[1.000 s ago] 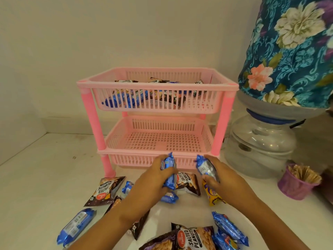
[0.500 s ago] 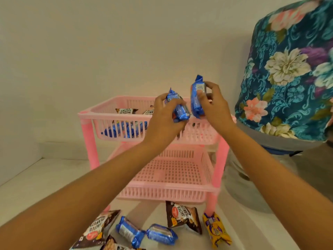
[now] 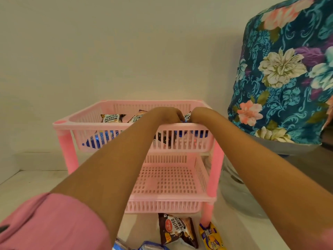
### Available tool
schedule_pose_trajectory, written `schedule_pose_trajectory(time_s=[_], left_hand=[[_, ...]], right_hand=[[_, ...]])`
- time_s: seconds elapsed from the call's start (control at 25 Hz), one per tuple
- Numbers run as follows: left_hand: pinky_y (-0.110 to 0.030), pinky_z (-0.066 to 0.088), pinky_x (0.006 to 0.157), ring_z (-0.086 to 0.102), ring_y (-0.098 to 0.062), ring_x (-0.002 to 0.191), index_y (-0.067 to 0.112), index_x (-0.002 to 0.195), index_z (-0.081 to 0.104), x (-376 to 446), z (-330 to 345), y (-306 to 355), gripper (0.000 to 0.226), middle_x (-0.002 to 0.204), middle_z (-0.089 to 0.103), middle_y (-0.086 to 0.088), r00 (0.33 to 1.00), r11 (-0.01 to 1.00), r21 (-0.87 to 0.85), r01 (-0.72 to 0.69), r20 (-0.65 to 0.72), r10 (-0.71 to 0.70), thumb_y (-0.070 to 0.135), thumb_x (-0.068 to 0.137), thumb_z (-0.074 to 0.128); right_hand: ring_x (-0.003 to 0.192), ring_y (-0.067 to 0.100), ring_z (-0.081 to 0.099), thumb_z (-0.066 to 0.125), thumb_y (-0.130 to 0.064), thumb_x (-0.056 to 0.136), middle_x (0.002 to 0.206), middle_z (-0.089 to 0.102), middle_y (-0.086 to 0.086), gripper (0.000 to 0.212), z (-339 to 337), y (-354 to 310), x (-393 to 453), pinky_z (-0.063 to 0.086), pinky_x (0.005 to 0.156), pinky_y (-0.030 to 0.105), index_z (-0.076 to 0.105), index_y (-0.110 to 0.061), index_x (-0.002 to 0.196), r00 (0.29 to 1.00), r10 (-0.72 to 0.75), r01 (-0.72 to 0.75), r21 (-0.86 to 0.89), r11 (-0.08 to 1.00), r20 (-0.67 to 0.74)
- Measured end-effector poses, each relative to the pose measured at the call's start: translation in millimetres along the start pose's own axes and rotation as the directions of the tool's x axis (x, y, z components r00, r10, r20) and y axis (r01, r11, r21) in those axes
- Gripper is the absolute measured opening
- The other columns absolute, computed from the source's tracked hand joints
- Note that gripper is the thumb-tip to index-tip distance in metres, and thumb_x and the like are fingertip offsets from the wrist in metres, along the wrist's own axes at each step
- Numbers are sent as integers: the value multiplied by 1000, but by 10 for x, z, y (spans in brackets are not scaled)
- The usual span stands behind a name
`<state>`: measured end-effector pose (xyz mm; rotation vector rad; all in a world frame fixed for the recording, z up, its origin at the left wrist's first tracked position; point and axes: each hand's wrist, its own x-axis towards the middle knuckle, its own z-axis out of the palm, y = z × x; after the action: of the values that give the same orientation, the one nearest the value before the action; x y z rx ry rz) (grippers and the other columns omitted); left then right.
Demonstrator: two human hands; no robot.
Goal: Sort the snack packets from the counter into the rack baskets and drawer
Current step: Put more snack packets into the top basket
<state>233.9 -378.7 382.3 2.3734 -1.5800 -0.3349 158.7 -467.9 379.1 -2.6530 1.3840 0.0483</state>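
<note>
Blue packets (image 3: 185,121) between both hands' grips

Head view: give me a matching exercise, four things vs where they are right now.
Things:
1. hands
2. yellow packet
3. bottom basket
4. flowered cloth

Places:
A. on the counter by the rack's front right leg
B. right of the rack, draped over something
C. over the top basket's front rim
D. under the top basket, no packets seen in it

Pairs: 1-C, 2-A, 3-D, 4-B
</note>
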Motion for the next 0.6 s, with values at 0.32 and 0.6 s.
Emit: schedule_pose_trajectory(time_s=[0.32, 0.6], left_hand=[[-40, 43, 103, 52, -27, 122, 16, 135, 44, -71, -8, 65, 39, 138, 50, -8, 985, 999, 24, 43, 164, -47, 19, 96, 44], [-43, 43, 103, 56, -28, 112, 9, 128, 52, -67, 50, 79, 39, 130, 56, -13, 987, 988, 68, 136, 75, -141, 29, 96, 42]], right_hand=[[62, 15, 51, 50, -29, 91, 71, 53, -1, 7, -1, 3, -136, 36, 50, 28, 53, -23, 92, 998, 22, -26, -56, 998, -59], [71, 19, 55, 50, -33, 90, 76, 56, 1, 20, 90, 29, -232, 40, 63, 29, 60, -17, 96, 933, 21, 18, 106, 994, -358]])
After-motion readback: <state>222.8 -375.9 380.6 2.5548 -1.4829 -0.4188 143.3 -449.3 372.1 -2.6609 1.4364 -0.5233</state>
